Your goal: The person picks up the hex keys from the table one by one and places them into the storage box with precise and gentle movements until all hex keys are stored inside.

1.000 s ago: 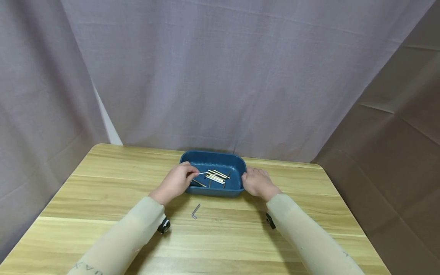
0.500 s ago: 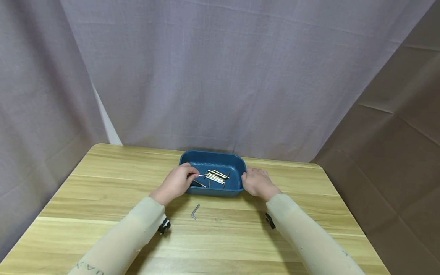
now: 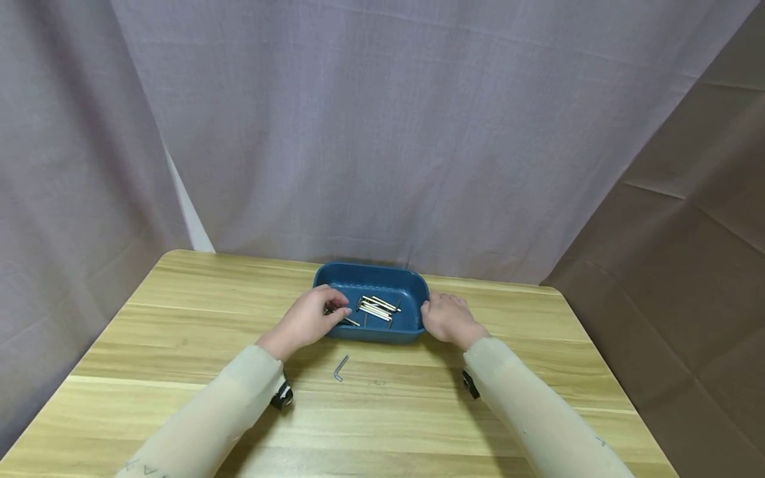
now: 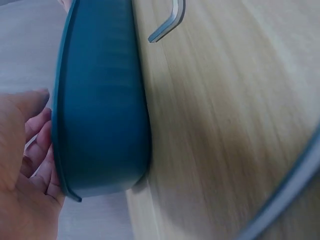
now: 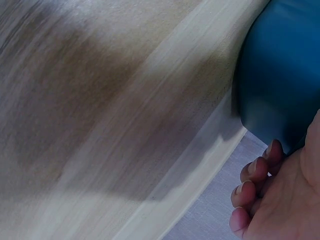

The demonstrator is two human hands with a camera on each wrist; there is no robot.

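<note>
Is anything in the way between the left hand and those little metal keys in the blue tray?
Nothing visible. The left hand already reaches over the blue tray's near-left rim, its fingers among the metal keys lying loose inside.

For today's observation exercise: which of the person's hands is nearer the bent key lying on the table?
Left. The left hand is just behind the bent key, over the tray; the right hand is farther away.

Matt blue plastic tray (image 3: 412, 290), wood-grain table (image 3: 179, 318)

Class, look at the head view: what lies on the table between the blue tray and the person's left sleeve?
One small hex key lies on the table, head view.
</note>
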